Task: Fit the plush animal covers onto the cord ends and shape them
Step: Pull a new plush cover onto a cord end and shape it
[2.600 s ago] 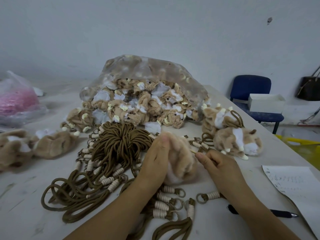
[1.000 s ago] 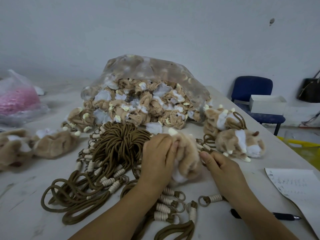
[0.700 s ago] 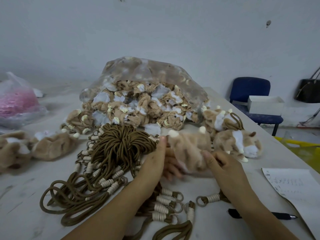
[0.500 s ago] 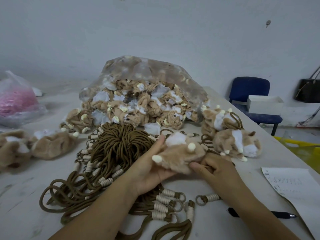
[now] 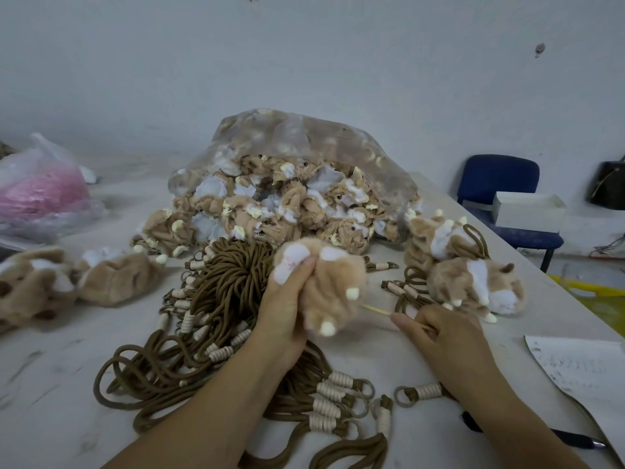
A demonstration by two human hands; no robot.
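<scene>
Plausibly, the left hand (image 5: 287,316), fingers curled round the plush cover (image 5: 331,282), squeezes it askew, and the thin stick (image 5: 375,310) pinched in the right hand (image 5: 439,340) snags the fabric. The cover sits above the left palm, raised over the cords (image 5: 226,289), with the stick's tip at its right side.

Table (image 5: 50,384) bears cords (image 5: 230,286); plush covers (image 5: 115,282); paper (image 5: 581,370)

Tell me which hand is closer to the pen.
Right. The right hand, pinching a thin stick, sits just beyond the pen; the left hand, gripping a plush toy, is farther off to the left.
</scene>
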